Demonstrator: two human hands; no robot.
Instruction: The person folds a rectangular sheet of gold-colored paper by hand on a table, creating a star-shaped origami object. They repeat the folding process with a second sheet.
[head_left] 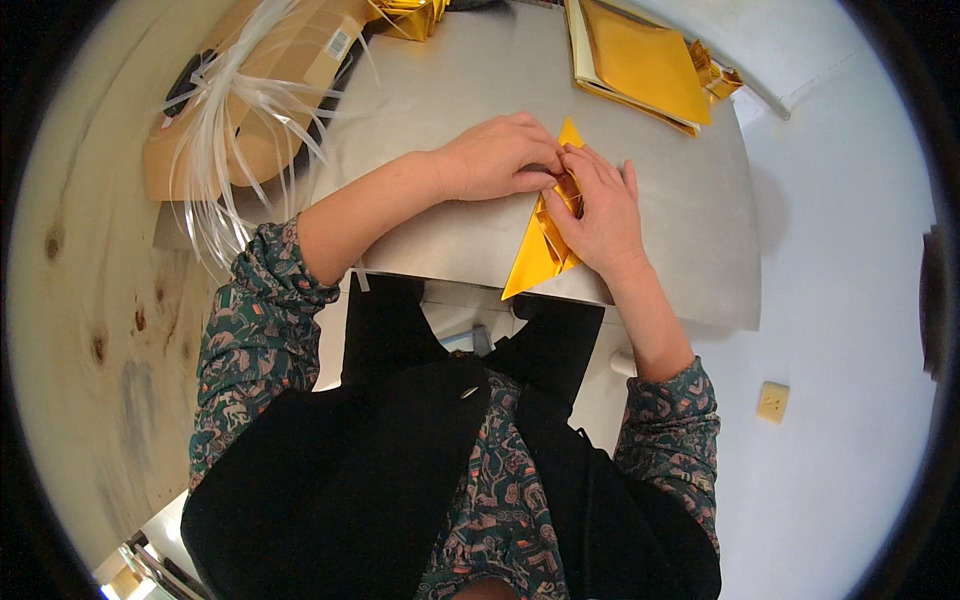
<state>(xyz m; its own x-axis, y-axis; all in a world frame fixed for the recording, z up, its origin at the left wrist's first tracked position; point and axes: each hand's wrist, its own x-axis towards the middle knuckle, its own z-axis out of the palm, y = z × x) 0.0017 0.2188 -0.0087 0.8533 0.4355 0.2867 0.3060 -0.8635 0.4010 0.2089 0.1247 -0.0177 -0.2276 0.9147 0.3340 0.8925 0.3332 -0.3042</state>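
A sheet of gold foil paper [540, 252], folded to a long shape with pointed ends, lies slantwise on the grey metal table [430, 240]. Its near tip reaches the table's front edge, and creased folds show along its middle. My left hand [505, 158] is closed at the upper part of the paper, fingertips curled onto it. My right hand [605, 205] grips the paper's right side, thumb pressed on the folds and fingers over the upper part. The fingertips of both hands meet near the top, hiding some of the paper.
A stack of gold foil sheets [645, 60] lies at the far right, with a folded gold piece [718, 78] beside it. More folded gold pieces [408, 18] sit at the back. At left, white plastic strips [235, 90] drape over a cardboard box [310, 70]. A white wall [830, 280] borders the right.
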